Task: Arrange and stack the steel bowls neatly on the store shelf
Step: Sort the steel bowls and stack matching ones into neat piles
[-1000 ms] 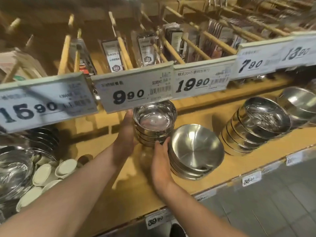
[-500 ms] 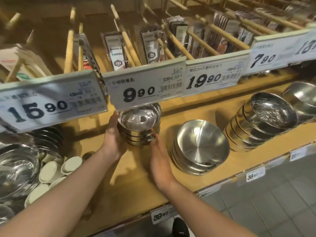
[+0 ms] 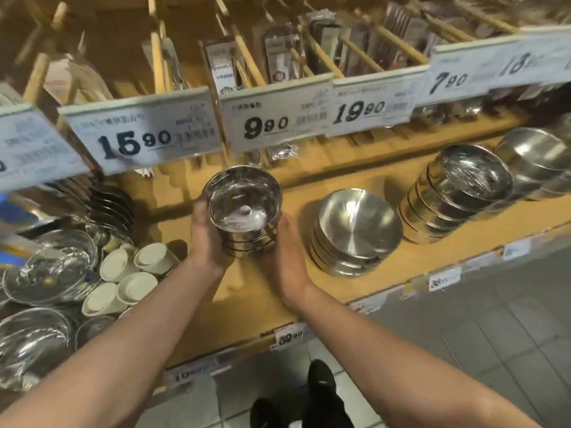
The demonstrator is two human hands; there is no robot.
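Note:
A small stack of steel bowls, nested and shiny, is held between both hands over the wooden shelf. My left hand wraps its left side and my right hand presses its lower right side. Whether the stack touches the shelf is hidden by the hands. To its right, a stack of wider steel bowls leans back on the shelf. Further right lies a tilted stack of wrapped steel bowls, then another steel bowl stack.
White ceramic cups and glass bowls crowd the shelf's left end. Price tags hang along the upper rail just above the held stack. Packaged cutlery hangs on wooden pegs behind. My shoes stand on the tiled floor below.
The held stack has come toward me and out from under the price-tag rail, moving away from the wider bowls on the right. Both hands stayed on it.

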